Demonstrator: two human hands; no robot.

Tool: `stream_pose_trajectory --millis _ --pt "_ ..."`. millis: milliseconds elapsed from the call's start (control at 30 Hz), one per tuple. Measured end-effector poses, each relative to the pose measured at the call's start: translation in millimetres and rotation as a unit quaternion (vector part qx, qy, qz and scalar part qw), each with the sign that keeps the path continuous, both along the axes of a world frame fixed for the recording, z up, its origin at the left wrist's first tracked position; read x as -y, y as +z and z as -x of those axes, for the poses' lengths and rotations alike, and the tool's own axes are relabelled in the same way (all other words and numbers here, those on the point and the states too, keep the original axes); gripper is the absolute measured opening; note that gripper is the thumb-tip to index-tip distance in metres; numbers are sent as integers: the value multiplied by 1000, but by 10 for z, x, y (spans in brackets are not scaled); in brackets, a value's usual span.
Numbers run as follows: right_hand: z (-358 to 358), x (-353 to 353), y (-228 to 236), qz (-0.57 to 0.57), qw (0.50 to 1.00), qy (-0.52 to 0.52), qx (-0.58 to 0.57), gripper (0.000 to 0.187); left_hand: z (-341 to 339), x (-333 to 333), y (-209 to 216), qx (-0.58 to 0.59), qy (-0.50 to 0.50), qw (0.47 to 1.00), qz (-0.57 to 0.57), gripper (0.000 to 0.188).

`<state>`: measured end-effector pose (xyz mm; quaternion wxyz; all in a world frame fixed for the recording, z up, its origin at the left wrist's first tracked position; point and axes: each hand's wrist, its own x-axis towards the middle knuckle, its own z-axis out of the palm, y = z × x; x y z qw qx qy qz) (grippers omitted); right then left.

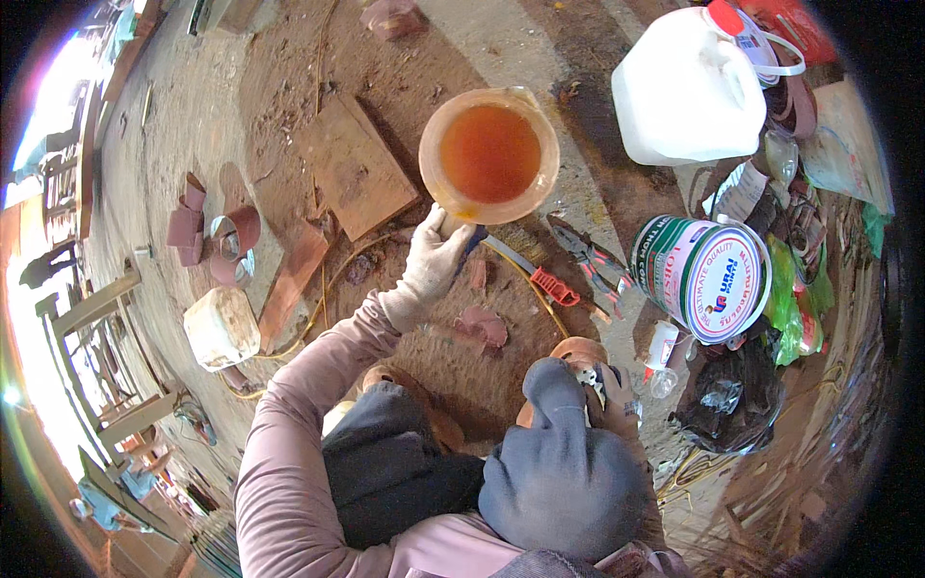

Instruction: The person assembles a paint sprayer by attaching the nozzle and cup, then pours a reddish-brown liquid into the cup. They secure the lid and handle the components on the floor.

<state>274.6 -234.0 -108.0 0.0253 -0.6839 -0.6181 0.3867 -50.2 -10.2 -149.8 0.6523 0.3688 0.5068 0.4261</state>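
My left hand (pixel 431 265), in a pale glove, is closed on the near rim of a translucent plastic container (pixel 436 183). Reddish-amber liquid (pixel 489 154) fills much of it. A dark blue piece (pixel 469 249) shows beside the gloved fingers; its kind is unclear. Low on the right, my right hand (pixel 618 397) is partly hidden behind grey cloth. Its fingers look curled around a small black-and-silver thing (pixel 590 378) that I cannot make out. Between the hands lie a red-handled tool (pixel 556 287) and red-handled pliers (pixel 590 255).
A paint can (pixel 655 270), a white jug (pixel 674 91), a small white bottle (pixel 662 345) and a black plastic bag (pixel 727 400) crowd the right side. A square board (pixel 361 169), sandpaper strips (pixel 186 223) and a white container (pixel 222 328) lie to the left. A yellow cable (pixel 328 289) crosses the ground.
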Motion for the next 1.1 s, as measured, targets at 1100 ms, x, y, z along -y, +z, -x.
stream_pose_trajectory --millis 1100 --pt "523 -811 -546 -182 946 256 77 26 268 -310 49 -108 -113 987 -47 35"
